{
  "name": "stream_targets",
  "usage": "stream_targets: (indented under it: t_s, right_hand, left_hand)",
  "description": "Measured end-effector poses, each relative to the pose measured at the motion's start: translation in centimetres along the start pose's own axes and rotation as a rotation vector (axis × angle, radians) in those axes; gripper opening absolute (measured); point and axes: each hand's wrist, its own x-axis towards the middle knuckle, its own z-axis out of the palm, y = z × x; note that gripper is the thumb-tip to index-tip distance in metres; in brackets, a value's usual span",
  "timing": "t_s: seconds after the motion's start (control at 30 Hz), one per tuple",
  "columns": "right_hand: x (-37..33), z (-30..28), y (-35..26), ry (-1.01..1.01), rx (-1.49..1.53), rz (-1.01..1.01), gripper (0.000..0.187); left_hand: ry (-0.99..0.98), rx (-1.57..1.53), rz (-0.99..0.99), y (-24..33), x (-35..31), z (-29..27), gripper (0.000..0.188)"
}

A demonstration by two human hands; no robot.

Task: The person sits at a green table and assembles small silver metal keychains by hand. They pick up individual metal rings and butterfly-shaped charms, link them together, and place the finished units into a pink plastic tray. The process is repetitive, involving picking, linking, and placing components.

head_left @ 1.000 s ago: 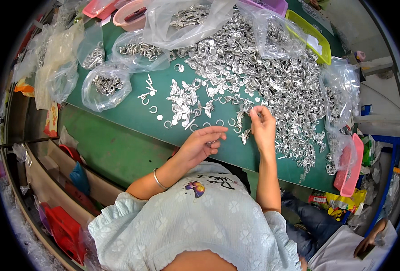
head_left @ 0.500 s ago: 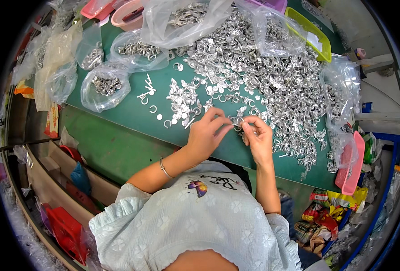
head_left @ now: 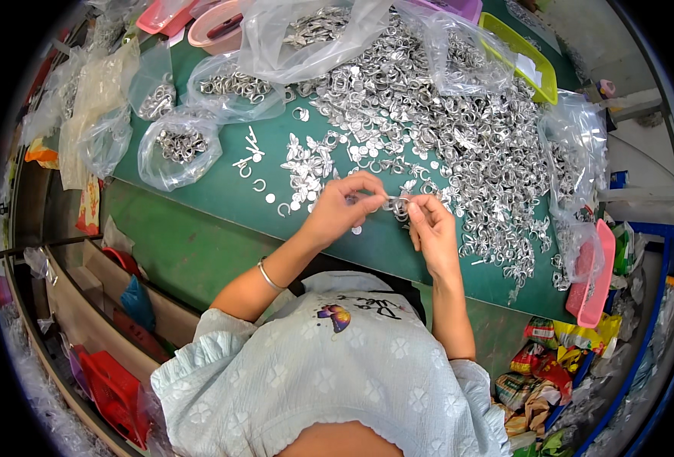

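While the left hand (head_left: 346, 204) and right hand (head_left: 434, 228) pinch a small silvery piece (head_left: 398, 199) between them, a light, steady grip serves best (its exact shape is unclear). A metal pile (head_left: 497, 152) lies beyond.

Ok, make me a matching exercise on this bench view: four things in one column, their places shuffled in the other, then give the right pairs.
Things
1. small metal piece
2. silver bracelet
3. red basket
4. lime tray

Places
A. off the green table, at the picture's lower left
B. toward the table's far side, beside the metal heap
C. between the left hand and the right hand
D. around the left wrist

Right pairs: 1-C, 2-D, 3-A, 4-B
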Motion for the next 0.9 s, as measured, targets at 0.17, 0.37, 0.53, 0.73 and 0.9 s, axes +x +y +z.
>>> stream_targets:
  t_s: [0.17, 0.37, 0.53, 0.73, 0.9]
  right_hand:
    - [-0.2, 1.5, -1.1, 0.036, 0.245, 0.053, 0.014]
    - [0.0, 0.9, -0.4, -0.062, 0.128, 0.104, 0.016]
    - [0.1, 1.1, -0.2, -0.03, 0.38, 0.195, 0.027]
    - [0.2, 1.2, 0.2, -0.123, 0.808, 0.33, 0.032]
    - [0.1, 1.2, 0.6, -0.124, 0.823, 0.363, 0.03]
  left_hand:
    - [-0.084, -0.487, -0.211, -1.2, 0.1, -0.4, 0.021]
    - [-0.073, -0.859, -0.374, -1.1, -0.3, 0.3, 0.019]
    - [-0.051, -0.889, -0.407, -1.0, -0.5, 0.5, 0.019]
    - [-0.026, -1.029, -0.494, -1.4, -0.8, 0.6, 0.02]
    - [0.003, -1.051, -0.511, -0.9, -1.0, 0.6, 0.024]
